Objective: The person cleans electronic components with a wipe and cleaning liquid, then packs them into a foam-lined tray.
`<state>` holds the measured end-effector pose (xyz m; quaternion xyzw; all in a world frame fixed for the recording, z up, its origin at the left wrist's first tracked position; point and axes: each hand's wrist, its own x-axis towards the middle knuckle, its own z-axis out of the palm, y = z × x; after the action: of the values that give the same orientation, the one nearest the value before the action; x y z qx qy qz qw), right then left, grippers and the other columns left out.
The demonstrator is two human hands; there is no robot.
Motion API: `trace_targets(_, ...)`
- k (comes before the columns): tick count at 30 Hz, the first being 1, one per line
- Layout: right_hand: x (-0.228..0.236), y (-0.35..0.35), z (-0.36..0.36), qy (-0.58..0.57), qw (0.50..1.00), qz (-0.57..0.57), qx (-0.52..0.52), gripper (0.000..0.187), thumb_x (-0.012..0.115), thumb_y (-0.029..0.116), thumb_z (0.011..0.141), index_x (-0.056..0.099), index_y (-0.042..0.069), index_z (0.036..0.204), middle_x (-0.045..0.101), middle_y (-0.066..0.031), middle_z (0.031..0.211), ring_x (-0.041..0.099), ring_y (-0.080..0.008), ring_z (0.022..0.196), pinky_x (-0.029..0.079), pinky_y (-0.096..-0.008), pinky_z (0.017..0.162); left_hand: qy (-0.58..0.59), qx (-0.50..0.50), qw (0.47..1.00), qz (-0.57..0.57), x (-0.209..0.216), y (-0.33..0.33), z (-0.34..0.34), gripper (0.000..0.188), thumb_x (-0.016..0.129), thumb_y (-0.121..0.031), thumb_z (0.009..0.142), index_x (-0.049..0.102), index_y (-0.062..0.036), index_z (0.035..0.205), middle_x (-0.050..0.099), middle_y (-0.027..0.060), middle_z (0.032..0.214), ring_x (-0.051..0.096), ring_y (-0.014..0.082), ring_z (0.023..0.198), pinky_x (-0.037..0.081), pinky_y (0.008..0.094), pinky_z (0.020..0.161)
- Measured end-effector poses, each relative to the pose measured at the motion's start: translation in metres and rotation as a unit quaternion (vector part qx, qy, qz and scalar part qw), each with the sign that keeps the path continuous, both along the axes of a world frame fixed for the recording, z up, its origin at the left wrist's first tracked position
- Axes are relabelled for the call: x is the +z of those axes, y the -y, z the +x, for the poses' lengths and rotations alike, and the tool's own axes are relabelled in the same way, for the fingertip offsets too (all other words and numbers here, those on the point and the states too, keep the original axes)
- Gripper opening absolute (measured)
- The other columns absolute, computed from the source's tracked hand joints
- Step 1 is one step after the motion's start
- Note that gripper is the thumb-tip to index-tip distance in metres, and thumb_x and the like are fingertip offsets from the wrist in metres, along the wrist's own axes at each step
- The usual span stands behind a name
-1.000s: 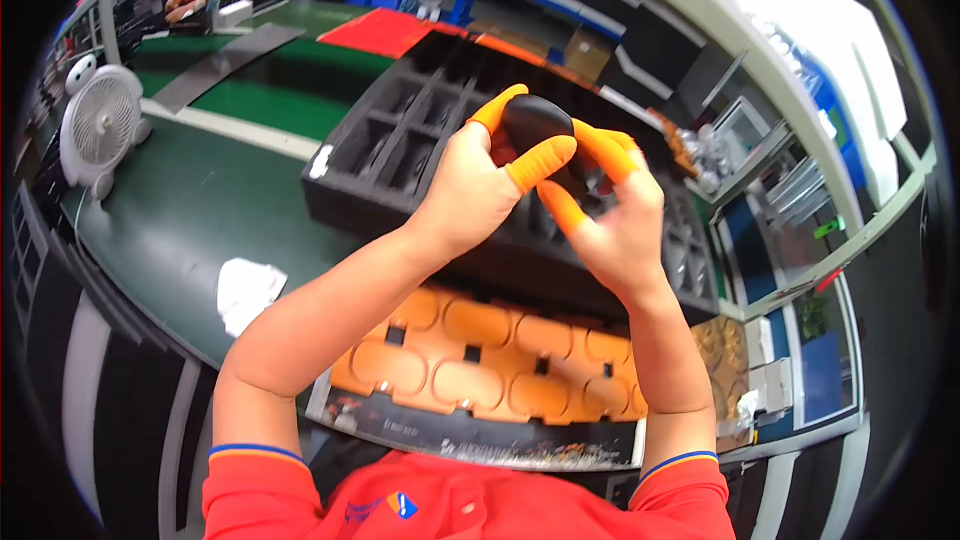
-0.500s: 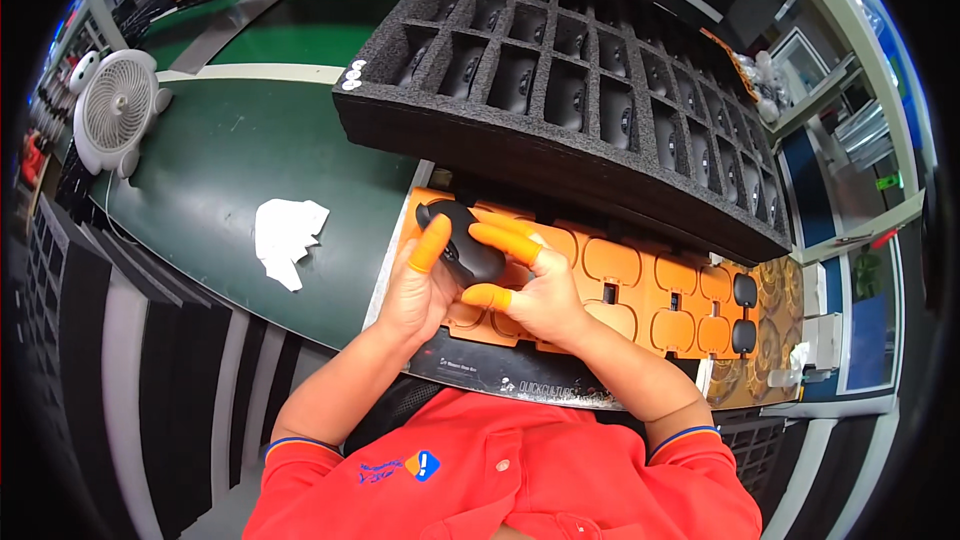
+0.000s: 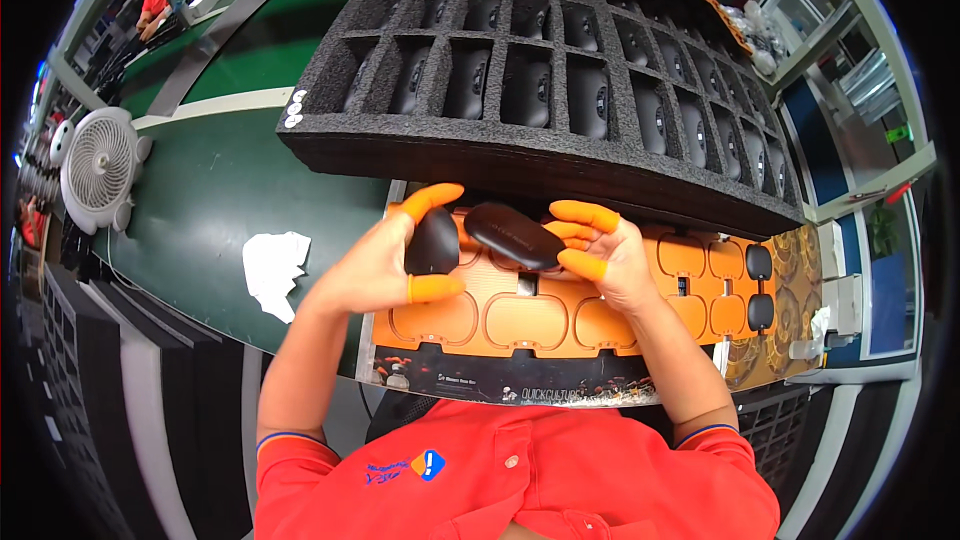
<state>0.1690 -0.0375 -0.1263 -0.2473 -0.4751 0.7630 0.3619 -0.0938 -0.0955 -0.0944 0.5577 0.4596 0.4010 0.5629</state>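
My left hand point(image 3: 375, 258), with orange finger cots on its fingertips, curves around a smooth black rounded piece point(image 3: 432, 242). The index finger passes above it and the thumb below. Right beside it is a dark brown-black oval shell point(image 3: 512, 236) with faint lettering, tilted down to the right. My right hand point(image 3: 612, 252), also wearing orange finger cots, has its thumb and a finger at the shell's right end. Whether the two pieces are joined cannot be seen. Both are over an orange mat point(image 3: 432, 323) with rounded recesses.
Behind the hands stands a large dark foam tray point(image 3: 420, 145) whose slots hold black rounded pieces. At the left are a crumpled white cloth point(image 3: 273, 270) and a white fan point(image 3: 103, 165) on the green tabletop point(image 3: 220, 180). Two small black pads point(image 3: 760, 285) lie at the mat's right end.
The black object gripped in both hands now shows as two dark pieces side by side. My hands have spread apart, the right one shifting right and the left one left.
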Motion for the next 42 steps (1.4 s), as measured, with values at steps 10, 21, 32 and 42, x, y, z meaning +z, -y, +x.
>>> trace_targets(10,-0.011,-0.014,0.024,0.319,0.763,0.562,-0.026,0.04,0.074,0.003,0.065,0.061,0.002,0.102,0.063,-0.0087,0.1,0.059,-0.0264,0.093,0.047,-0.0339,0.08,-0.517,-0.095,0.831,0.182,-0.005,-0.019,0.012,0.075,0.067,-0.005,0.06,0.04,-0.0003,0.13,0.052,0.0194,0.112,0.047,0.0372,0.106,0.038,0.0389,0.093)
trace_targets(21,-0.01,-0.006,0.003,0.399,0.765,0.501,-0.059,0.049,0.077,0.013,0.064,0.06,0.005,0.11,0.062,-0.0109,0.103,0.057,-0.0274,0.087,0.043,-0.0334,0.078,-0.392,-0.034,0.905,0.164,-0.014,-0.015,-0.002,0.07,0.073,-0.005,0.059,0.049,-0.0041,0.125,0.053,0.0187,0.112,0.047,0.0363,0.104,0.038,0.0379,0.092)
trace_targets(32,-0.015,-0.004,0.002,0.391,0.769,0.503,-0.059,0.053,0.077,0.018,0.065,0.059,0.005,0.113,0.063,-0.0114,0.101,0.057,-0.0267,0.083,0.041,-0.0325,0.076,-0.351,-0.034,0.915,0.198,-0.022,-0.012,-0.006,0.063,0.075,-0.007,0.06,0.054,-0.0041,0.12,0.058,0.0155,0.109,0.051,0.0336,0.101,0.041,0.037,0.09)
trace_targets(42,-0.016,-0.012,0.002,0.411,0.769,0.485,-0.064,0.052,0.077,0.019,0.065,0.059,0.005,0.112,0.064,-0.011,0.094,0.058,-0.0263,0.081,0.041,-0.0336,0.075,-0.356,0.006,0.911,0.207,-0.027,-0.019,-0.007,0.059,0.078,-0.014,0.059,0.059,-0.0034,0.113,0.061,0.0145,0.104,0.054,0.032,0.099,0.042,0.0367,0.087)
